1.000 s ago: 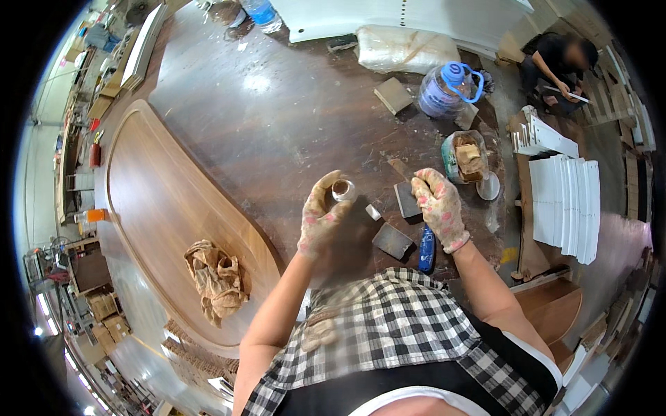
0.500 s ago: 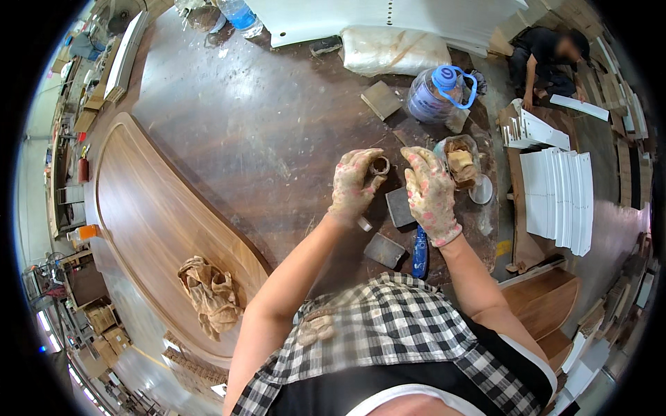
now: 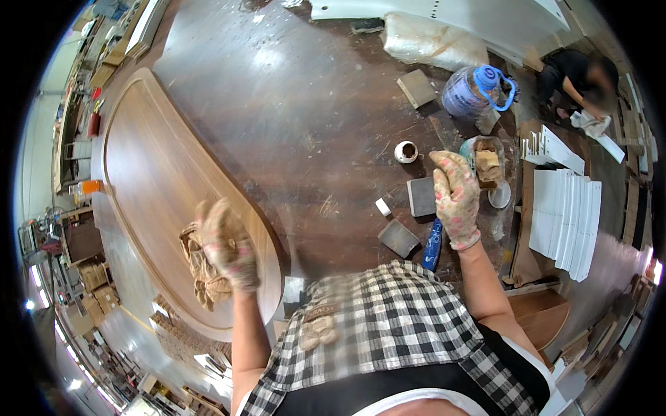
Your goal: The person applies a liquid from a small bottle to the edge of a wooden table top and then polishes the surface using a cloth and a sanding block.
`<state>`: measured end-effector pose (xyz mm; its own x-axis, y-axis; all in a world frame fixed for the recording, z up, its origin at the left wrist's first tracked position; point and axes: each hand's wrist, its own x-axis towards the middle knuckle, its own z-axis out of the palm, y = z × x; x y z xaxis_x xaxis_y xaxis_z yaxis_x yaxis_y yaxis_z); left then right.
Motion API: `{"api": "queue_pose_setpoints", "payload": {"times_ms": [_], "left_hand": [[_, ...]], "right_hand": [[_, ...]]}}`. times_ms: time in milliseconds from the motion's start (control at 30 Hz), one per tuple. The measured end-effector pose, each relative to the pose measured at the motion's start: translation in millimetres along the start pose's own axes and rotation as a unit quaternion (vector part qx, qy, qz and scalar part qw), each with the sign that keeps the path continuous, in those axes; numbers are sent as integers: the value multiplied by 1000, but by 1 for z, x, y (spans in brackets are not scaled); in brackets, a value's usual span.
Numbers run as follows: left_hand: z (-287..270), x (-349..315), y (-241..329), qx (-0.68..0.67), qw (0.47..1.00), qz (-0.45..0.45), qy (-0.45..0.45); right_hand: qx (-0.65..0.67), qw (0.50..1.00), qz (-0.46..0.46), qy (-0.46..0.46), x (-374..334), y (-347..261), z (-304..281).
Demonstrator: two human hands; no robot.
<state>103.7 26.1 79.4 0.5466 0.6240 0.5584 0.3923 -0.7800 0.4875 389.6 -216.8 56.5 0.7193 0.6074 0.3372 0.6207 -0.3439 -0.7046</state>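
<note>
My left hand (image 3: 229,243), in a stained, patterned work glove and smeared by motion, is over a crumpled brown cloth or paper (image 3: 211,286) on a wood-grain panel (image 3: 156,166) with a curved edge. Whether it touches the crumpled piece is unclear. My right hand (image 3: 459,201), gloved too, hovers at the right with its fingers bent and pressed together; what they hold, if anything, is hidden. Left of it stands a small white jar (image 3: 400,157) with dark brown contents, uncapped. Nearby lie a white cap (image 3: 383,206), two grey blocks (image 3: 420,193) and a blue-handled tool (image 3: 432,246).
A tub (image 3: 471,147) of brown material and a round translucent lid (image 3: 499,195) are right of my hand. Behind stand a large blue-capped bottle (image 3: 463,93), a block (image 3: 416,89) and a wrapped bundle (image 3: 433,43). A co-worker (image 3: 579,83) crouches beyond stacked white panels (image 3: 563,215).
My left hand has let go of the small jar, which now stands on the table, and has swung left to the crumpled brown piece. The co-worker now holds a whitish cloth.
</note>
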Motion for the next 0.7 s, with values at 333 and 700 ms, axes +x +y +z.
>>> {"api": "queue_pose_setpoints", "payload": {"times_ms": [333, 700], "left_hand": [[-48, -94, -81, 200, 951, -228, -60], [-37, -114, -91, 310, 937, -158, -44]], "right_hand": [[-96, 928, -142, -331, -25, -29, 43], [28, 990, -129, -44, 44, 6, 22]]}}
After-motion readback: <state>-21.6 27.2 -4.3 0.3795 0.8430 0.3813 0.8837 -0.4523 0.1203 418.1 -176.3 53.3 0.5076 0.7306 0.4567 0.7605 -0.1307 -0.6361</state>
